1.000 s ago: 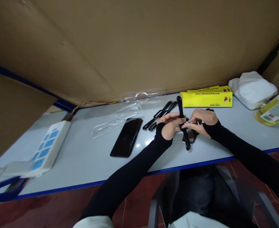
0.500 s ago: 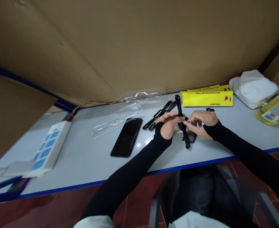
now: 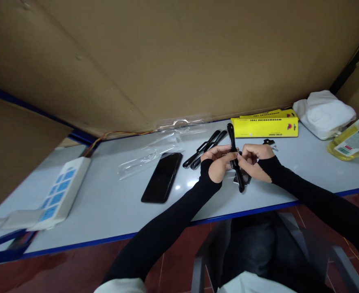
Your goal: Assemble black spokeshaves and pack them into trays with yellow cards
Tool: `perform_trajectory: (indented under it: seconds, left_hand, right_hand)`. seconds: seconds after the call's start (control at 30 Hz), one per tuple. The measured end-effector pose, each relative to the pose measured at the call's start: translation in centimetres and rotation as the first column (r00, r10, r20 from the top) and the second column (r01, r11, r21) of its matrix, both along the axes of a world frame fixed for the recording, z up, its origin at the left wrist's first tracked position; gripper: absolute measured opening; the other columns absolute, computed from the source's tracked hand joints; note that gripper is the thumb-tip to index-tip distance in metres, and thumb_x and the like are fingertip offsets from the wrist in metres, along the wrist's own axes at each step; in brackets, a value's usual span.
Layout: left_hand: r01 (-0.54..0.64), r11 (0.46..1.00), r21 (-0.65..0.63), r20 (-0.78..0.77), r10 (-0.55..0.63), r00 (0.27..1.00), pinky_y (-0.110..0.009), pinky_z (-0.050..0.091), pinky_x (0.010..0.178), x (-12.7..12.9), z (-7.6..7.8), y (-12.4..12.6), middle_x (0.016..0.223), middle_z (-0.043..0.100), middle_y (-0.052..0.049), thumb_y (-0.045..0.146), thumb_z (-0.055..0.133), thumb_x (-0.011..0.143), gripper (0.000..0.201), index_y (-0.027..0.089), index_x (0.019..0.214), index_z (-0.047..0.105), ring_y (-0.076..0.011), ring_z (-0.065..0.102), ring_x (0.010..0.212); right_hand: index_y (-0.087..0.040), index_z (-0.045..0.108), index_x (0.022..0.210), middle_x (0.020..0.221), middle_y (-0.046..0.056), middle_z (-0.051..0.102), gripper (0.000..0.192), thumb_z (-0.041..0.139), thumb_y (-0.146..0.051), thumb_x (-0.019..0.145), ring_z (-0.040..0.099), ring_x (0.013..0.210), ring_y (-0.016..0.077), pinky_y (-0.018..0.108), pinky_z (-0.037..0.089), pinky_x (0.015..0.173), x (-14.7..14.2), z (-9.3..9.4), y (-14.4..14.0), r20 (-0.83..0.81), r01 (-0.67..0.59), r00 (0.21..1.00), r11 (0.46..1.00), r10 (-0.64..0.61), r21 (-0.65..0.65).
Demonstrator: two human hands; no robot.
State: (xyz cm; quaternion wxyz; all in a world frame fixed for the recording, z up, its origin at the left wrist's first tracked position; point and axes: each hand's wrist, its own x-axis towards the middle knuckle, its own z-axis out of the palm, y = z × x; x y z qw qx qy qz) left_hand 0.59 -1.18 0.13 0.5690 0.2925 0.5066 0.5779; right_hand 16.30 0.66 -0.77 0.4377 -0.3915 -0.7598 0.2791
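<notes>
The left hand (image 3: pixel 219 162) is clamped around the middle of a long black tool (image 3: pixel 234 156) held just above the table (image 3: pixel 106 203), its far end pointing away towards the yellow box (image 3: pixel 265 127). The right hand (image 3: pixel 254 159) meets it from the other side, fingers pinched together at the tool's centre, though what they pinch is too small to tell. Two more black handles (image 3: pixel 205 149) lie just left of the hands, a phone (image 3: pixel 162 177) and clear plastic packaging (image 3: pixel 155 152) further left, and a small dark piece (image 3: pixel 267 142) just beyond the right hand.
</notes>
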Motion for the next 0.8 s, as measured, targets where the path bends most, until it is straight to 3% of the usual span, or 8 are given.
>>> perform_trajectory:
  seconds: [0.23,0.33,0.43,0.6,0.7,0.8]
  left_hand:
    - [0.027,1.0,-0.011,-0.014,-0.027,1.0,-0.032,0.059,0.065,-0.1,0.3,-0.1,0.088,0.082,-0.009,0.021,0.097,0.046,0.042,0.016,0.082,0.076,-0.0235,0.076,0.077]
    - [0.027,0.999,-0.032,0.019,-0.026,0.999,-0.036,0.061,0.07,-0.3,0.5,0.2,0.09,0.082,-0.009,0.022,0.096,0.044,0.043,0.016,0.082,0.075,-0.0251,0.076,0.081]
    - [0.013,0.999,-0.052,0.032,-0.011,0.999,-0.036,0.06,0.069,-0.5,0.4,0.6,0.085,0.081,-0.008,0.021,0.095,0.042,0.045,0.017,0.082,0.075,-0.0239,0.075,0.077]
    - [0.0,0.999,-0.052,0.047,0.002,0.999,-0.04,0.061,0.073,-0.6,0.3,0.7,0.083,0.08,-0.007,0.021,0.093,0.044,0.044,0.017,0.083,0.075,-0.0262,0.076,0.08]
    - [0.007,0.998,-0.064,0.041,-0.005,0.999,-0.04,0.061,0.072,-0.6,0.3,0.6,0.083,0.08,-0.008,0.021,0.095,0.044,0.045,0.016,0.084,0.075,-0.0258,0.076,0.077]
    - [0.028,0.998,-0.063,0.054,-0.024,0.998,-0.038,0.061,0.07,-0.5,0.2,0.6,0.087,0.082,-0.01,0.02,0.095,0.045,0.043,0.015,0.083,0.076,-0.0258,0.076,0.078]
  right_hand:
    - [-0.02,0.051,0.062,0.051,-0.006,0.045,0.039,0.078,-0.04,0.083,0.037,0.046,0.007,0.022,0.029,0.044,0.9,0.1,0.7,-0.098,-0.093,0.993,0.95,0.067,-0.299]
    - [-0.018,0.066,0.087,0.068,-0.003,0.057,0.025,0.083,-0.037,0.082,0.046,0.051,0.0076,0.022,0.035,0.045,1.3,0.5,0.6,-0.18,-0.122,0.98,0.974,0.087,-0.193]
    - [-0.02,0.073,0.111,0.093,0.003,0.065,0.023,0.074,-0.027,0.089,0.057,0.063,0.0092,0.021,0.038,0.045,1.8,1.0,0.5,-0.111,-0.169,0.979,0.986,0.169,0.006]
    - [-0.022,0.079,0.098,0.094,0.004,0.068,0.01,0.071,-0.026,0.094,0.063,0.067,0.0101,0.02,0.045,0.048,2.3,1.1,1.3,0.024,-0.238,0.971,0.969,0.237,0.067]
    - [-0.021,0.077,0.098,0.087,0.003,0.068,0.01,0.075,-0.028,0.092,0.062,0.067,0.0112,0.02,0.045,0.046,2.2,0.9,1.7,0.03,-0.244,0.97,0.969,0.243,0.046]
    - [-0.019,0.072,0.086,0.08,0.003,0.068,0.016,0.08,-0.034,0.088,0.061,0.064,0.0118,0.021,0.046,0.048,2.0,0.8,1.7,0.038,-0.198,0.98,0.978,0.196,0.059]
